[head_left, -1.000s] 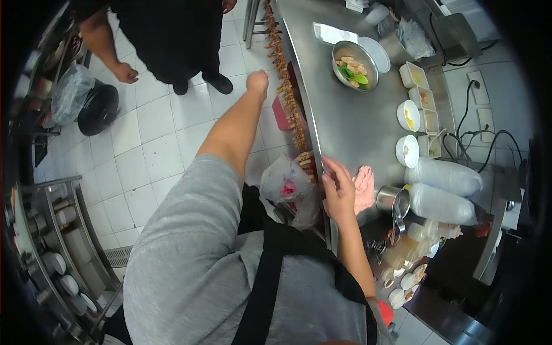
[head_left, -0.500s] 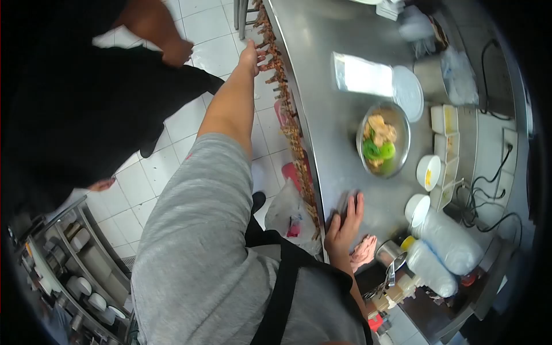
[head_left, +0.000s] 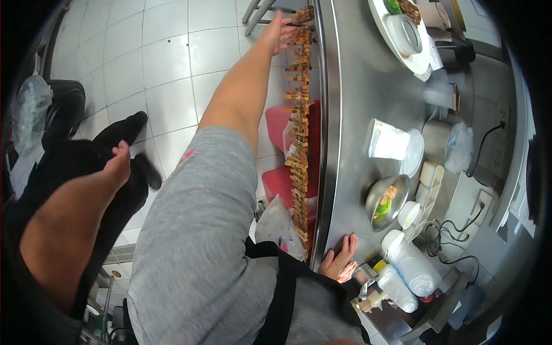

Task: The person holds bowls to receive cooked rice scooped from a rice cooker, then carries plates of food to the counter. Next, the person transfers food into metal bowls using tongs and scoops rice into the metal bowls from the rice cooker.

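Note:
My left hand reaches out beside the upper end of a long row of wooden clothespins, fingers apart; whether a fingertip touches a pin I cannot tell. On the steel counter rests my right hand, fingers spread, holding nothing. A pink cloth lies beside it. Up and to the right of that hand is a metal bowl with pale pieces and green leaves. A white packet and a round clear lid lie further along the counter.
A large white plate bears food and a small dish at the counter's far end. Small containers and wrapped stacks line the right side. Stool legs stand beyond my left hand. A co-worker's arm is at left.
The view has shifted along the counter, bringing the large plate into sight. My left hand is at the clothespins' upper end; my right hand now lies flat. The co-worker has moved to the lower left.

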A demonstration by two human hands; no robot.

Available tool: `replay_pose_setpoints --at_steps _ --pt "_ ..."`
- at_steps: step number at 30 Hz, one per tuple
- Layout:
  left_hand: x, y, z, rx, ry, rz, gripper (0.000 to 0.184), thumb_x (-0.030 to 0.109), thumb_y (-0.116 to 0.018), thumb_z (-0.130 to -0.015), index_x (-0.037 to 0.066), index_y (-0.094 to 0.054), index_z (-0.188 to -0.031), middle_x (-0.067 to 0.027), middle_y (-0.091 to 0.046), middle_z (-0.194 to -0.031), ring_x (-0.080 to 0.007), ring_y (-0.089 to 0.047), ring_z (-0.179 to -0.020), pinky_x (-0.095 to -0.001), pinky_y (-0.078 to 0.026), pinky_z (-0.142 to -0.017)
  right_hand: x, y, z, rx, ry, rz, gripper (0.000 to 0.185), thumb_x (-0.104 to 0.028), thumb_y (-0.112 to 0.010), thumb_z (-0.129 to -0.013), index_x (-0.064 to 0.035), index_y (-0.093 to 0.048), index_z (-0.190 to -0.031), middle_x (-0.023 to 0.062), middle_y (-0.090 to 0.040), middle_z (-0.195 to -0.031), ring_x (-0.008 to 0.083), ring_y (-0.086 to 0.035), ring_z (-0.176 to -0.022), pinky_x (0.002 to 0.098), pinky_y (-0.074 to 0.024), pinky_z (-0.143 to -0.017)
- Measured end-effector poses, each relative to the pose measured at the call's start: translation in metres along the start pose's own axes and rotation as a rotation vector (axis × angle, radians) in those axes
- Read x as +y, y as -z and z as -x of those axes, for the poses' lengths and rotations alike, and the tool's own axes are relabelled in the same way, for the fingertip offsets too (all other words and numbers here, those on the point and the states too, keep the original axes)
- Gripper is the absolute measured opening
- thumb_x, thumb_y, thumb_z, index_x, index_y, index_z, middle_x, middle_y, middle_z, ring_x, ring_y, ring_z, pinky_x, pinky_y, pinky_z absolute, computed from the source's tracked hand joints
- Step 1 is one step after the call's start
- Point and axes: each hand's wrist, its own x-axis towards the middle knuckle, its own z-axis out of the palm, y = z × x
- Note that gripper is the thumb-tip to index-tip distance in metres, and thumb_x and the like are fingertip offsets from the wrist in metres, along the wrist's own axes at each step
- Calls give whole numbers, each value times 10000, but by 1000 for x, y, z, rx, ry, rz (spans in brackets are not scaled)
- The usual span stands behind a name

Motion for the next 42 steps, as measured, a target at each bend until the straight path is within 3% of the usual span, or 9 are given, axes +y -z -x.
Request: replay_pose_setpoints --at_steps 4,9,13,18,22,26,32,35,42 --pt "-5 5 -6 3 -22 -15 775 703 -205 -872 152 -346 -1397 -113 -436 -1368 -271 -335 -1285 -495 -198 -1049 -2 2 0 -46 -34 63 532 -298 -389 -929 70 -341 -1310 291 -251 -1404 440 -241 -1314 503 -185 -1082" --pt "-88 12 29 -96 364 198 932 784 -258 -799 101 -267 -1433 -163 -334 -1432 -294 -336 -1295 -508 -211 -1049 1 -4 0 -30 -34 51 559 -342 -379 -933 65 -334 -1312 291 -228 -1410 440 -237 -1312 504 -181 -1081" --pt "-181 0 86 -82 592 432 842 756 -307 -815 68 -466 -1273 -124 -532 -1236 -265 -481 -1114 -486 -353 -962 -2 -3 1 -23 -46 64 568 -365 -370 -941 57 -330 -1320 288 -226 -1411 437 -238 -1313 503 -185 -1080" --pt "-214 5 162 -385 619 757 783 723 -345 -831 45 -524 -1179 -112 -606 -1132 -236 -583 -1022 -380 -457 -873 2 -7 3 -11 -52 65 560 -361 -373 -940 43 -335 -1325 286 -223 -1413 433 -242 -1313 501 -186 -1081" --pt "-211 18 188 -355 493 847 741 673 -362 -861 33 -517 -1200 -110 -607 -1148 -229 -583 -1021 -350 -437 -901 5 -7 0 17 14 7 546 -334 -387 -932 36 -337 -1330 282 -231 -1414 435 -238 -1315 503 -190 -1081" --pt "-207 35 203 -401 528 660 691 628 -366 -885 65 -481 -1268 -84 -587 -1207 -196 -565 -1078 -345 -404 -943 3 -6 0 18 15 21 529 -306 -400 -928 32 -345 -1331 282 -243 -1411 435 -244 -1314 505 -193 -1080" --pt "-191 20 193 -165 451 476 559 541 -408 -915 93 -499 -1237 -50 -621 -1106 -171 -593 -976 -330 -459 -826 2 -6 -2 58 79 -7 494 -262 -418 -926 21 -363 -1327 266 -261 -1410 439 -256 -1308 504 -211 -1075" --pt "-192 15 172 -279 499 445 455 477 -459 -919 123 -517 -1198 -29 -626 -1061 -156 -594 -934 -311 -465 -761 2 -5 -1 55 87 -7 485 -243 -428 -922 15 -366 -1328 261 -265 -1410 440 -259 -1306 499 -218 -1074" --pt "-193 10 183 112 418 150 262 337 -625 -855 157 -576 -1039 3 -625 -987 -94 -560 -839 -270 -425 -677 3 -3 0 63 93 -26 483 -188 -479 -879 8 -396 -1312 256 -284 -1403 430 -281 -1299 495 -229 -1070"
